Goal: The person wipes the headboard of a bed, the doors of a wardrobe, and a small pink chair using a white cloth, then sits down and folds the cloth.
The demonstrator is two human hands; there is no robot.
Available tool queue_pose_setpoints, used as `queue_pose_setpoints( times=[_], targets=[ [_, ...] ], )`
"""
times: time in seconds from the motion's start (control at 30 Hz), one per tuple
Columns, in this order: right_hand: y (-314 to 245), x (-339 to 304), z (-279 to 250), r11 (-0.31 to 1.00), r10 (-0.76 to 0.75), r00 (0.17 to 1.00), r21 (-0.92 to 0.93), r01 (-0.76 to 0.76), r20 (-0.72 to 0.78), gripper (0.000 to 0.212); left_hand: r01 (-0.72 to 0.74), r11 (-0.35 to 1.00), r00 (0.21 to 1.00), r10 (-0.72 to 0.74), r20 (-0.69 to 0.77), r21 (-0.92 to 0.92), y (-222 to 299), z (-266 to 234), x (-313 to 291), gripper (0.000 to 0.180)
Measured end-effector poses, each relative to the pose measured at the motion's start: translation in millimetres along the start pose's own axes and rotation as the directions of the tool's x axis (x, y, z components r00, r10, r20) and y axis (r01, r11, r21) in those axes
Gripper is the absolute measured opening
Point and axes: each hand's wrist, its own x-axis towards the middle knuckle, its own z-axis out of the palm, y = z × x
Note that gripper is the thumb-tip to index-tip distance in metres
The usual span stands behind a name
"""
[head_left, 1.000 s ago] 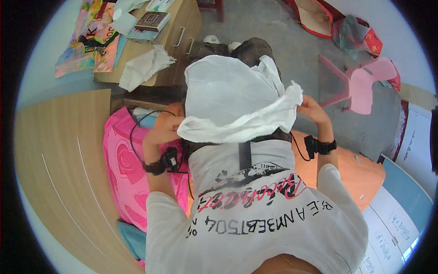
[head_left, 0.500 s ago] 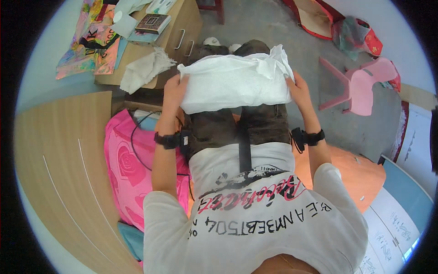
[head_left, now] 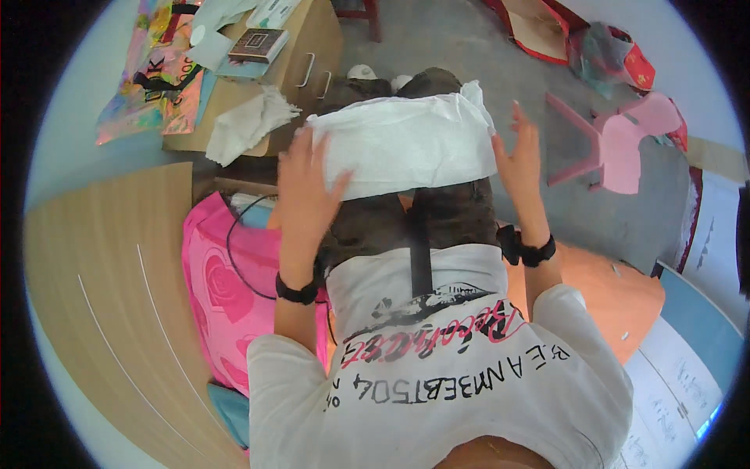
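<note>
Across my thighs lies a long bundle wrapped in thin white sheeting point(head_left: 406, 144), with a crumpled, gathered fold at its far right corner. What is inside it is hidden. My left hand point(head_left: 311, 176) is over the bundle's left end, fingers spread and slightly smeared by motion. My right hand point(head_left: 519, 152) stands beside the right end with its fingers stretched apart. That hand's thumb is close to the sheeting; whether it touches I cannot tell. Neither hand grips anything. A black band circles each wrist.
A wooden drawer cabinet point(head_left: 312, 47) at far left bears a crumpled white cloth point(head_left: 248, 125) and a dark box point(head_left: 259, 44). Pink fabric with a rose print point(head_left: 226, 285) lies at my left. A pink child's chair point(head_left: 621, 148) and red bags point(head_left: 539, 31) are on the right.
Both hands have let go of the bundle's ends and opened. My left hand has turned and come over the left end; my right has moved slightly outward. The bundle looks flatter.
</note>
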Motion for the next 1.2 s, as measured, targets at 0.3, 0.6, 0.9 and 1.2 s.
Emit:
queue_pose_setpoints(
  times=[0.3,0.6,0.9,1.2],
  targets=[
    [-28.8,-0.7,52.3,0.739,-0.47,0.679,-0.169,0.652,0.564,0.047,-0.232,0.972,0.898,0.231,0.374,-0.043,-5.4,64.8,-14.4,0.083],
    [65.8,41.5,57.4,0.92,-0.162,0.939,-0.297,0.254,0.303,0.052,-0.177,0.983,0.923,0.183,0.338,-0.049,1.4,67.3,-17.3,0.079],
    [-27.5,-6.4,24.2,0.746,-0.527,0.706,-0.141,0.651,0.473,0.065,-0.182,0.983,0.958,0.17,0.232,0.034,10.1,63.7,-11.7,0.063],
    [-45.7,7.2,40.1,0.955,-0.191,0.935,0.277,0.106,0.298,0.043,-0.123,0.971,0.992,0.125,-0.004,-0.206,51.8,-3.2,13.7,0.068]
  ],
)
